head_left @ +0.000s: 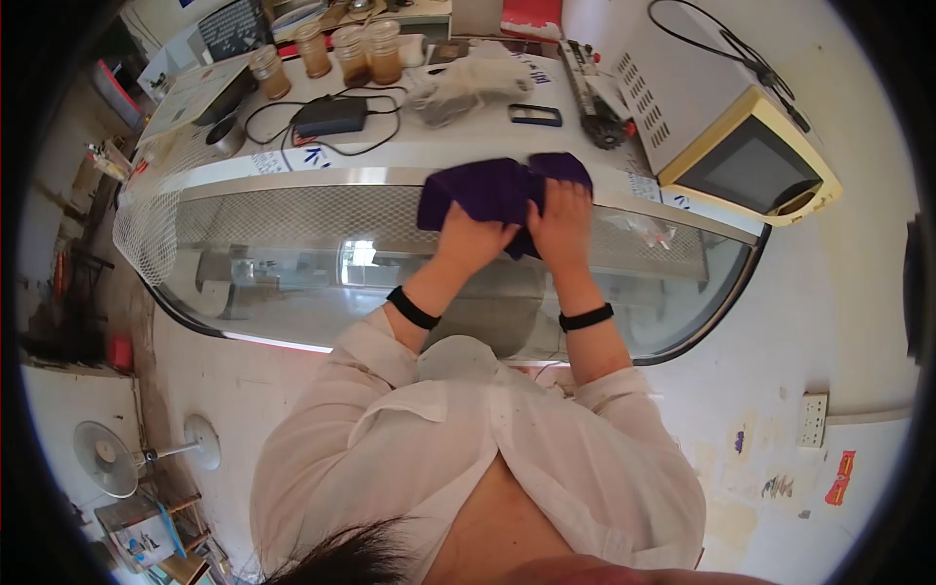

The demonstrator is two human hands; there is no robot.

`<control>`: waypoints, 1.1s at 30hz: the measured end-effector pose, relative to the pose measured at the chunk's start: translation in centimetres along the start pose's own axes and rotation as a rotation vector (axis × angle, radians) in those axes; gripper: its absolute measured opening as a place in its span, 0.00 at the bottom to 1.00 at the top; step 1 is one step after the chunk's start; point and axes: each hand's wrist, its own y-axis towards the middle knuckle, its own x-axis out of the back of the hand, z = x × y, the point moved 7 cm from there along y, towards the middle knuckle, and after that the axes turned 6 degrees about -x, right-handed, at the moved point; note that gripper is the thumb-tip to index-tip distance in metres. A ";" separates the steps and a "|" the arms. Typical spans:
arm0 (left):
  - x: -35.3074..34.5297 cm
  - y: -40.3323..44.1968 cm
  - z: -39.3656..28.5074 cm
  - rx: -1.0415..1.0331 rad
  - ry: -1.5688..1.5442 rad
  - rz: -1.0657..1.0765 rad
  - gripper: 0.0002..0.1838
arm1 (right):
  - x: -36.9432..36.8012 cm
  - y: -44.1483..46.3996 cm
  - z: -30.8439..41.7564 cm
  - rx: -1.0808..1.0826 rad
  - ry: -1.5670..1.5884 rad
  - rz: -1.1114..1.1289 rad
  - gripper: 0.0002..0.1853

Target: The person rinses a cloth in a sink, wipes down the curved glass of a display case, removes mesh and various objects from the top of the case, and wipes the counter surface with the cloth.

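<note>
Cloth (pixel 478 193) on glass case (pixel 322 178) edge. Right hand (pixel 564 222) flat atop, fingers extended; left hand (pixel 475 241) fingers under folds, grip unclear. Table (pixel 390 156): jars (pixel 352 60), adapter (pixel 330 116), microwave (pixel 749 161). Fan (pixel 105 458) at left.

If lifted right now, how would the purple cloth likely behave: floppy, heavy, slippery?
The purple cloth would probably sag, since it bunches at the left hand and right hand. It looks thin, so is likely light; its matt surface suggests little slipping.

Purple cloth (pixel 478 192) on glass case (pixel 292 283) – R hand (pixel 564 226) flat atop, L hand (pixel 473 240) part. covered.
</note>
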 end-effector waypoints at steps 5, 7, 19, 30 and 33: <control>-5.9 4.4 -11.4 -0.086 -0.152 0.245 0.25 | -0.5 -6.4 -15.3 -0.259 -0.108 -0.005 0.37; -7.7 6.5 -15.9 -0.158 -0.468 0.163 0.25 | -0.1 -9.8 -21.0 -0.339 -0.160 0.044 0.39; -13.8 8.1 -27.2 -0.398 -0.407 -0.036 0.25 | 2.4 -17.5 -32.8 -0.590 0.265 -0.074 0.32; -2.2 1.3 -6.4 0.094 -0.288 0.017 0.24 | -0.9 -7.1 -10.7 -0.256 0.076 -0.236 0.33; 2.0 -3.2 -1.0 0.192 -0.160 -0.001 0.26 | -1.6 -6.2 -2.6 -0.112 0.039 -0.153 0.30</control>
